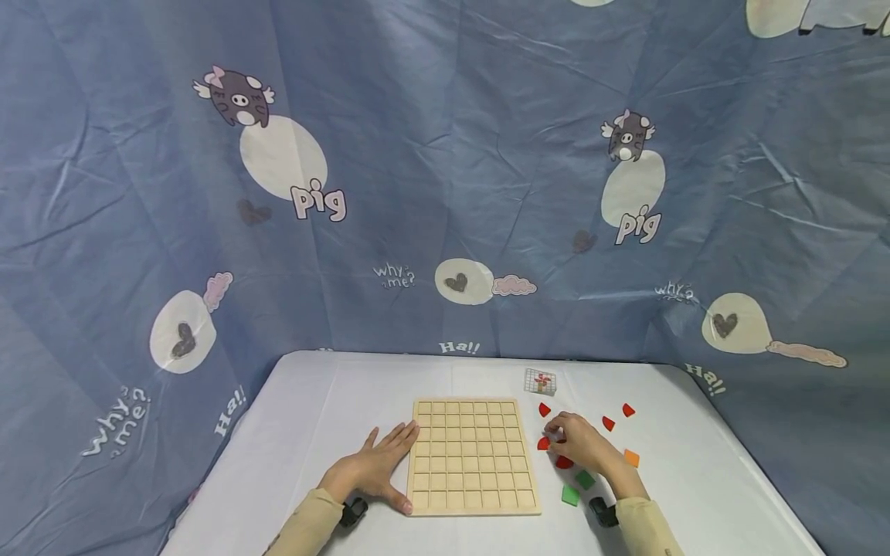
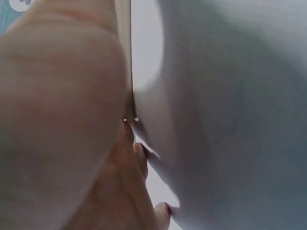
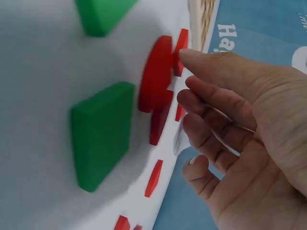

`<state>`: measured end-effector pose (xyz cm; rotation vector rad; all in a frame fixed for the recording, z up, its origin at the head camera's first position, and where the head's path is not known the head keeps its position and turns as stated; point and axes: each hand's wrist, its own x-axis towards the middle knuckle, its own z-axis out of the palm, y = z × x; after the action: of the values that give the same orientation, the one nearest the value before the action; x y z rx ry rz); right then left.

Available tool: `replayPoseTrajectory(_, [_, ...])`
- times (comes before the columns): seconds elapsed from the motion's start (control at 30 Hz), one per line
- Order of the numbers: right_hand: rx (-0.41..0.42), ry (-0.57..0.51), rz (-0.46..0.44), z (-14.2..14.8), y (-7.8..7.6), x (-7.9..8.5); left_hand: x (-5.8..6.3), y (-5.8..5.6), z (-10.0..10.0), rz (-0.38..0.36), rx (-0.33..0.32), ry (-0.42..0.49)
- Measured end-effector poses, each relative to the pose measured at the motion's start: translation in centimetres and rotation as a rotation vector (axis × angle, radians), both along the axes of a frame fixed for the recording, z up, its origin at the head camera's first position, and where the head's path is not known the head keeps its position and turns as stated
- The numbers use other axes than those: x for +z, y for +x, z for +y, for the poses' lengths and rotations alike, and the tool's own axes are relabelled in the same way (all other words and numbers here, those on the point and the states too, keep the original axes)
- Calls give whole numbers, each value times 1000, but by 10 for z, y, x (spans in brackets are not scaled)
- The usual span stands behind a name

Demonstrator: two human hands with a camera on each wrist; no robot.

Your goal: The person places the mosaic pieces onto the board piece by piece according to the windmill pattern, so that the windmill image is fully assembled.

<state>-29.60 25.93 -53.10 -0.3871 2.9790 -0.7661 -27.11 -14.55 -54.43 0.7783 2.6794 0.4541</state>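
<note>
A pale wooden board (image 1: 473, 457) with a grid of square recesses lies on the white table. My left hand (image 1: 375, 467) rests at its left edge, fingers spread and fairly straight. In the left wrist view the hand (image 2: 122, 177) is close-up beside the board's edge (image 2: 124, 48). My right hand (image 1: 580, 442) is over the red pieces right of the board, its fingers loosely bent. In the right wrist view its thumb tip overlaps a red piece (image 3: 180, 45); a gap shows between thumb and fingers. A rounded red piece (image 3: 156, 74) and a green square (image 3: 103, 136) lie nearby.
Behind the right hand is a small card (image 1: 540, 381) with a grid and a red-flower-like picture. An orange square (image 1: 631, 458), a light green square (image 1: 570, 495) and more red pieces (image 1: 608, 423) lie to the right. A blue printed curtain (image 1: 389, 193) hangs around the table.
</note>
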Motion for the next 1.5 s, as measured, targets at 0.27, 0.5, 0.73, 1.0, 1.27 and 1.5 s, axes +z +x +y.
replayPoseTrajectory(0.27, [56, -30, 3, 2, -3, -10, 3, 2, 1, -2, 0, -2])
replayPoseTrajectory(0.5, [53, -23, 17, -2, -5, -11, 5, 4, 1, 2, 0, 0])
replayPoseTrajectory(0.73, [84, -11, 20, -4, -4, -9, 0, 1, -1, 5, -2, 13])
replayPoseTrajectory(1.0, [54, -18, 64, -6, -7, -7, 0, 1, -1, 15, -11, 2])
replayPoseTrajectory(1.27, [127, -24, 163, -23, -14, 5, -2, 1, -1, 43, -18, -19])
replayPoseTrajectory(1.5, [233, -23, 227, -46, -22, 11, 0, 2, 1, 44, -11, -28])
